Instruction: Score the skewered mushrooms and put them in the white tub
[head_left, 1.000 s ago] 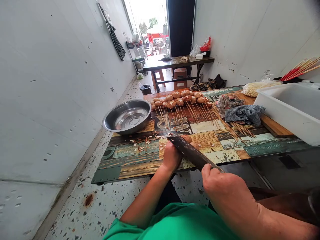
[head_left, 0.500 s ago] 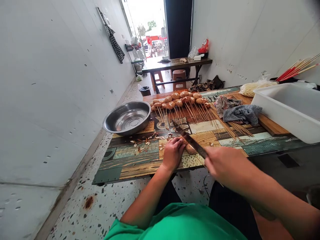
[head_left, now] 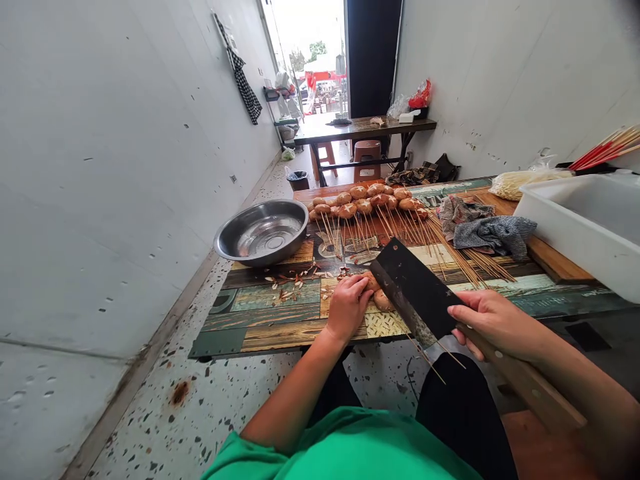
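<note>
My right hand [head_left: 487, 323] grips a cleaver [head_left: 417, 287] by its wooden handle, the broad dark blade turned flat toward me and slanting up to the left. Beside the blade, my left hand [head_left: 347, 303] is closed on a brown mushroom [head_left: 371, 283] at the near part of the table. A second mushroom [head_left: 383, 301] lies against it, partly hidden by the blade. Thin bamboo skewers [head_left: 430, 365] stick out from under the cleaver past the table edge. Small mushroom trimmings [head_left: 290, 283] are scattered left of my left hand.
Skewered mushrooms with cut crosses [head_left: 365, 203] are piled at the table's far side. A steel basin [head_left: 265, 233] stands at the left. To the right lie loose skewers [head_left: 470, 263], grey rags [head_left: 493, 233], a wooden board [head_left: 565, 263] and a white plastic tub [head_left: 585, 223].
The cleaver has turned from edge-on to showing its flat side, and its tip has swung right. My right hand has moved right; my left hand stays on the mushroom.
</note>
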Demonstrator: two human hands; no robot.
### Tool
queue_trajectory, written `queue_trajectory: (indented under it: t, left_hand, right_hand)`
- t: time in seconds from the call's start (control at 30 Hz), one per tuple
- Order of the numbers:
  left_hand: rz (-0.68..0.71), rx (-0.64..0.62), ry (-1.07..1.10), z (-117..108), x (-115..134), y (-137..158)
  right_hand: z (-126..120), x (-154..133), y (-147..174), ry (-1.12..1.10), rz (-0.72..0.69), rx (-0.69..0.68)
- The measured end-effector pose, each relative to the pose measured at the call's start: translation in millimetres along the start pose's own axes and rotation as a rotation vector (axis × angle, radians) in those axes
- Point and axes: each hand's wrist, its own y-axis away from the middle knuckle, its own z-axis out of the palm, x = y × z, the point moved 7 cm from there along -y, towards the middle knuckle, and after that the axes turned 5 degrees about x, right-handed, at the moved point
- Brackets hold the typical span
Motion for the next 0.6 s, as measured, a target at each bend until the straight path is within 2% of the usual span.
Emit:
queue_trajectory:
  t: [0.4, 0.6]
  left_hand:
    - [0.003, -0.005, 0.013, -1, 1, 0]
    - [0.004, 0.007, 0.016, 0, 1, 0]
  right_hand:
    - [-13, 23, -4, -0.146, 0.067, -0.075]
    - [-11, 24, -5, -0.143, 0.046, -0.07]
